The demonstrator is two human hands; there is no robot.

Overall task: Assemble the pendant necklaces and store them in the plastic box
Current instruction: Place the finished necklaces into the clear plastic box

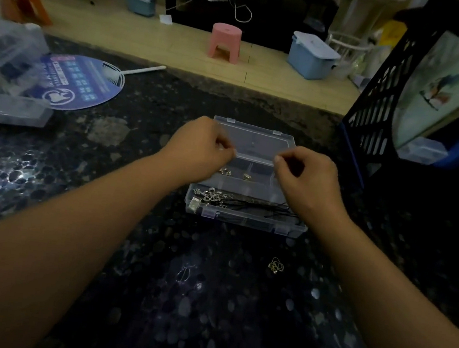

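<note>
Dim room, dark speckled stone desk (207, 301). Clear plastic compartment box (246, 219) mid-desk, lid up, long axis left-right along the far edge. Left hand (199, 148) and right hand (306, 177) over it, both pinching something too fine to make out. Silver flower pendant (213, 195) and black cords (264, 208) already stored; small gold chain (276, 265) loose nearer the front edge. Probably partway done.
</note>
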